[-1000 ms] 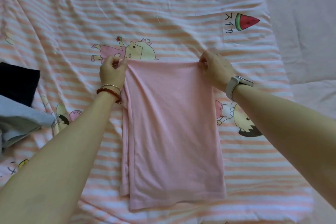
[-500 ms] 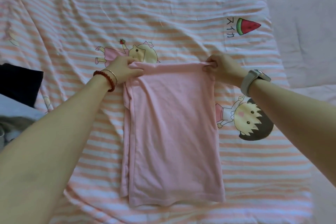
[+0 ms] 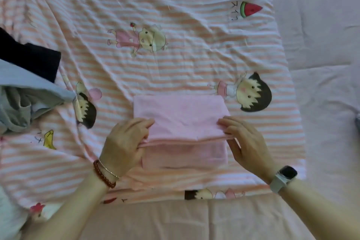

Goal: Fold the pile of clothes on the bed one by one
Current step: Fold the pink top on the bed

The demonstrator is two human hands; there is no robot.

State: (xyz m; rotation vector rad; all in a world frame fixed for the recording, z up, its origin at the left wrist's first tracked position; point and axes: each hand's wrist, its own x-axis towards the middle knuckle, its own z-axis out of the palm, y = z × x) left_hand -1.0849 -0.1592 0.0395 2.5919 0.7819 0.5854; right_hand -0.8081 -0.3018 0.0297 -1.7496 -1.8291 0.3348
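A pink garment lies folded over on the striped cartoon bedsheet, its top half doubled down toward me. My left hand pinches the left end of the folded-over edge. My right hand pinches the right end of the same edge. Below that edge the lower layer of the pink garment shows. At the left edge lies the pile of clothes, with a dark piece, a light blue piece and a grey piece.
The striped sheet ends near me over a plain pink cover. A pale lilac sheet covers the bed to the right. Wide bare sheet lies beyond the garment.
Both hands have pulled the pink garment's far edge toward me, folding it roughly in half. The view has shifted nearer the bed's front edge.
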